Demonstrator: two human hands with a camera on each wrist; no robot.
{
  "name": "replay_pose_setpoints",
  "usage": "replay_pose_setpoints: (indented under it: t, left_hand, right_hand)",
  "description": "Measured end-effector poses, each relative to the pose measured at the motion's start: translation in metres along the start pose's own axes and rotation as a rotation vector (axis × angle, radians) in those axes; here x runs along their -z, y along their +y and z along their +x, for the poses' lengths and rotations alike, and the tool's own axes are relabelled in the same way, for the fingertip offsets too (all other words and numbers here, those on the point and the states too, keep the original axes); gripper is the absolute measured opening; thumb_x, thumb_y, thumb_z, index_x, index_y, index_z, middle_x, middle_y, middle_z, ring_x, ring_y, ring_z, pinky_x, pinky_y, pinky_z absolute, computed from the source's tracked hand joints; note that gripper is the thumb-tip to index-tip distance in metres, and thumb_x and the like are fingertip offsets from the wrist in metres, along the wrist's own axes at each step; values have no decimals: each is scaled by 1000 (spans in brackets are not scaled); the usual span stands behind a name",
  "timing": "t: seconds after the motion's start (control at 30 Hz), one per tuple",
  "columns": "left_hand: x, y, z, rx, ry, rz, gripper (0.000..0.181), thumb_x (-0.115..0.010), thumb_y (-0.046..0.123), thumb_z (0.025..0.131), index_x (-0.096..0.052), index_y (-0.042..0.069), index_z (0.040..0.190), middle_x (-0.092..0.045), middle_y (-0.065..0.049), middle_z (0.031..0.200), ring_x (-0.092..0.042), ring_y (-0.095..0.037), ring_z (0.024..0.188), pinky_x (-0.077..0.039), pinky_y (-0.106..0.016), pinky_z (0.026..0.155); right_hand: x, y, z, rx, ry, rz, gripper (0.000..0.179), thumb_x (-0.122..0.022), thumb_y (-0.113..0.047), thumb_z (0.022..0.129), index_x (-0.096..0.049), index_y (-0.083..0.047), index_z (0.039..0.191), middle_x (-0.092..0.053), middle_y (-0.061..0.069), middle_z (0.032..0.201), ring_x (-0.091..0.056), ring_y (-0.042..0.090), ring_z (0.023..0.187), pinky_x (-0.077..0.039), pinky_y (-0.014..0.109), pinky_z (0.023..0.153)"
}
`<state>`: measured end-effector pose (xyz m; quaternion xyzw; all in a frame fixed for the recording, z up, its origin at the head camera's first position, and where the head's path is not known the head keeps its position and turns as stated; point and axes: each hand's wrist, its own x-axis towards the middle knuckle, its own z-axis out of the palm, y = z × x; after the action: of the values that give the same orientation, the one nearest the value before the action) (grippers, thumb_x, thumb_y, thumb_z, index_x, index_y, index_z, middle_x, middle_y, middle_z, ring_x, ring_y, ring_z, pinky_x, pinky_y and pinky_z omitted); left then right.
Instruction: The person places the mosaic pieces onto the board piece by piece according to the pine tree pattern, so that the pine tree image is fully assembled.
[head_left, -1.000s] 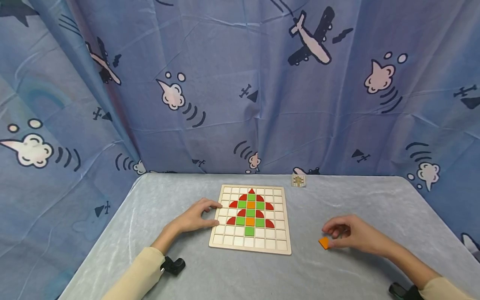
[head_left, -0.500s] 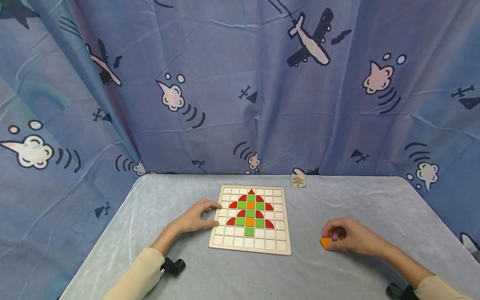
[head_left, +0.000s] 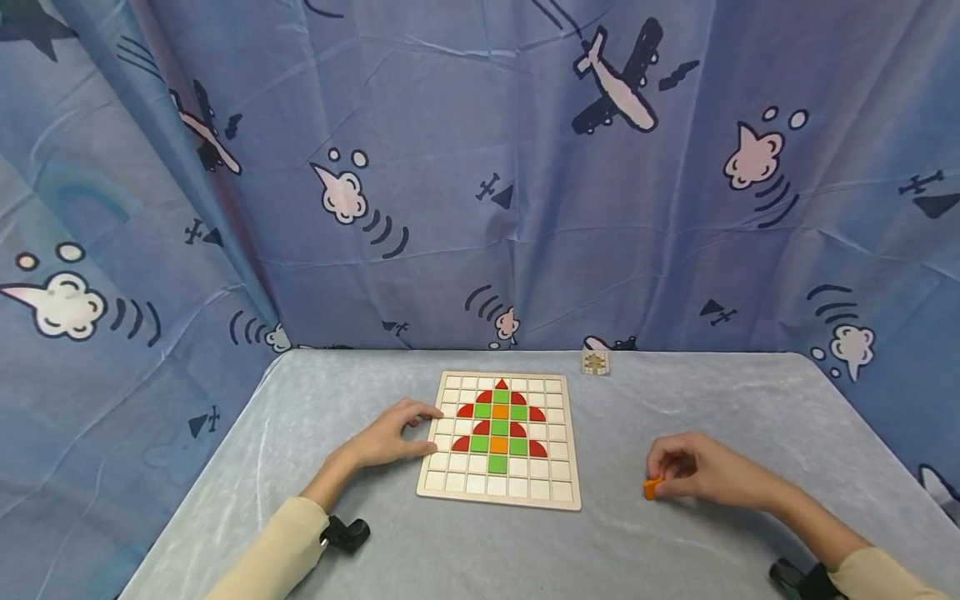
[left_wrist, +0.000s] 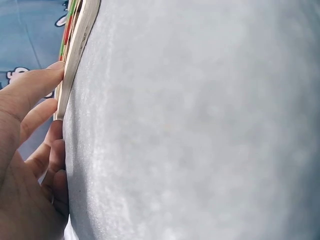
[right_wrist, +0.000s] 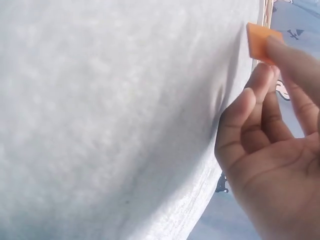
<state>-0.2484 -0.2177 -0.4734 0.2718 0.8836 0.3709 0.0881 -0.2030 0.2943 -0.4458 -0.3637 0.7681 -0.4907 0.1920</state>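
A square wooden grid board (head_left: pixel 540 492) lies flat on the table, its green, red and orange pieces forming a tree shape. My left hand (head_left: pixel 392 433) touches the board's left edge with thumb and fingertips, the fingers spread and relaxed. In the left wrist view the thumb (left_wrist: pixel 40 82) lies against the rim. To the right of the board my right hand (head_left: pixel 701 471) pinches an orange square tile (head_left: pixel 649 489) between thumb and fingers. The right wrist view shows the tile (right_wrist: pixel 259 42) tilted up on edge, partly covered by the thumb.
A small card (head_left: pixel 596 362) with a printed tree pattern lies at the table's back edge, right of the board. Grey cloth (head_left: pixel 360 550) covers the table. Behind it hangs a blue curtain (head_left: pixel 420 208) printed with planes and clouds.
The orange tile has turned in the right fingers, from a flat diamond to an upright edge. The right hand has barely shifted, and the left hand stays on the board's edge.
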Motion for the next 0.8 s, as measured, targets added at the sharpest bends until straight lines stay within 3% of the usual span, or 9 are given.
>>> replay_pose_setpoints:
  t: [0.3,0.8]
  left_hand:
    - [0,2,0,5,3,4,50,-78,27,92,-62,11,137,-52,-11,133,-52,-30,113,-43,-51,97]
    - [0,1,-1,7,1,-6,50,-78,27,93,-61,11,137,-52,-11,135,-52,-30,115,-43,-51,98]
  right_hand:
    - [1,-4,0,7,27,24,9,-70,-3,96,-67,-6,104,-66,16,96,-63,19,80,-53,32,64]
    - [-7,-6,8,40,93,-72,12,-73,-1,93,-69,-8,102,-70,7,96,-65,17,79,-55,31,65]
